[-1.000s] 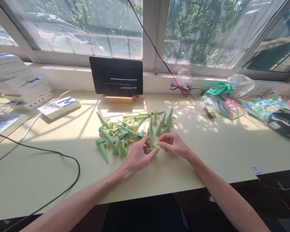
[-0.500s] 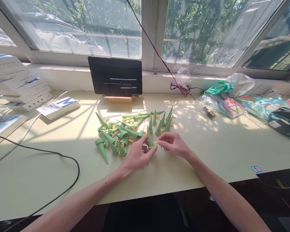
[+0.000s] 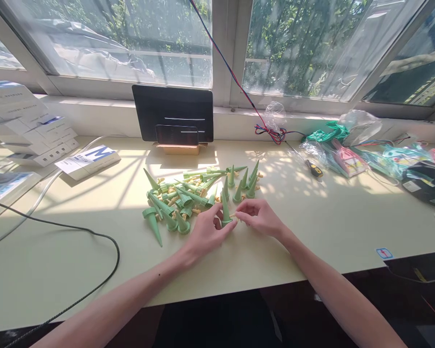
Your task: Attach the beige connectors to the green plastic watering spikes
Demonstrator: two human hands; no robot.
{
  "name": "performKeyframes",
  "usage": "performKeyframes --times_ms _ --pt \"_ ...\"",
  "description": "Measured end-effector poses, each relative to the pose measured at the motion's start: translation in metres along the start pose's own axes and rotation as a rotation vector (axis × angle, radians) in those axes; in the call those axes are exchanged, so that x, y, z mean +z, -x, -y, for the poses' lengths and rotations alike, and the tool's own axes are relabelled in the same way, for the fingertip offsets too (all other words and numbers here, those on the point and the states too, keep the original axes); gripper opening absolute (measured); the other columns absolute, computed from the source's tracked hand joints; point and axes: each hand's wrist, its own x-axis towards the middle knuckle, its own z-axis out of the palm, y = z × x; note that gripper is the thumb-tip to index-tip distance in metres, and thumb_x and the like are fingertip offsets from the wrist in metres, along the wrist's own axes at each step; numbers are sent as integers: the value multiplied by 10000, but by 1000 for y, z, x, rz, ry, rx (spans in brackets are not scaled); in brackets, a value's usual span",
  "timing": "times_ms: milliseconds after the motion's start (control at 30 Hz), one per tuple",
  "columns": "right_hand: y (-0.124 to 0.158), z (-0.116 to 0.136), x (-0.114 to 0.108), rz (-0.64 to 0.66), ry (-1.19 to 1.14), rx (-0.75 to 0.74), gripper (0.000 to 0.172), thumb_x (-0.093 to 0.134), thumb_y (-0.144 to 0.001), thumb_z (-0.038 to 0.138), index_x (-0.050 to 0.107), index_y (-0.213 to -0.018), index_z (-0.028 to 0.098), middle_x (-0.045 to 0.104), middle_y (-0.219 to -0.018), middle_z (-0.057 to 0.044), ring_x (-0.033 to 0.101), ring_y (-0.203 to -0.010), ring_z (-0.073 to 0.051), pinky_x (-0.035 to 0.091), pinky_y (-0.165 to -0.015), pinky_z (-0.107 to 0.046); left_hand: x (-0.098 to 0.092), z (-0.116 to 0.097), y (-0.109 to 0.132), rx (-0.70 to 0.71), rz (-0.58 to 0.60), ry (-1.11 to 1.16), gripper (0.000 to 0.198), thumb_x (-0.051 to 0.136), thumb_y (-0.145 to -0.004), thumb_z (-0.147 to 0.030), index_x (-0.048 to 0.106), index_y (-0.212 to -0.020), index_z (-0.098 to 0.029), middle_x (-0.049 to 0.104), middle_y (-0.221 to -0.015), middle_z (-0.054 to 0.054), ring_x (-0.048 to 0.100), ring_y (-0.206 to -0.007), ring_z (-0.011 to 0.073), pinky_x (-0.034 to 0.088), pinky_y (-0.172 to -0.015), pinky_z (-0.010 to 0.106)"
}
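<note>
My left hand (image 3: 209, 228) grips a green plastic watering spike (image 3: 225, 211) by its wide base, point upward, thumb in front and fingers behind. My right hand (image 3: 260, 217) pinches a small yellow valve (image 3: 233, 215) at the spike's right side, near the base. The fingertips hide most of the valve, so I cannot tell how deep it sits. Left of my hands lies a heap of similar green spikes (image 3: 183, 195) with yellow valves among them. Several more spikes (image 3: 238, 194) stand point up just beyond my hands.
A dark tablet and a phone (image 3: 177, 135) lean on a stand at the back. White boxes (image 3: 32, 121) are stacked at left, near a black cable (image 3: 105, 236). On the right lie a screwdriver (image 3: 314, 168) and plastic bags (image 3: 348, 157). The table's front edge (image 3: 224, 292) runs below my forearms.
Both hands stay in nearly the same place. The held spike looks slightly more upright, and my right fingers have shifted very slightly.
</note>
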Motion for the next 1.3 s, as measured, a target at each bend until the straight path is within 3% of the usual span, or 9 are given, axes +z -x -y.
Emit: performKeyframes --times_ms 300,633,1067,1300 --pt "-1 -3 3 -20 40 -30 157 665 -855 307 672 -779 169 603 -670 -4 538 -571 -119 434 -536 -248 0 5 -1 -5 12 10 384 695 -793 -541 538 -892 -204 459 -671 -56 420 -500 84 300 -460 227" --pt "0 -7 11 -64 133 -106 131 621 -891 276 680 -827 179 657 -758 -23 564 -652 -137 449 -584 -256 -5 4 -3 -9 -7 -4 340 717 -780 -446 479 -776 -203 422 -627 -69 387 -516 87 274 -482 224" --pt "-1 -12 13 -99 257 -263 115 625 -898 244 671 -818 175 604 -694 -11 457 -588 -120 383 -547 -260 -7 5 -4 0 6 -20 397 703 -789 -464 411 -714 -205 408 -579 -77 365 -503 89 274 -504 235" --pt "-1 -13 13 -102 251 -208 115 625 -901 270 680 -857 179 634 -724 -23 493 -608 -134 402 -557 -268 -6 7 -4 33 -3 -6 330 698 -796 -419 453 -757 -201 410 -624 -68 387 -522 89 279 -492 225"
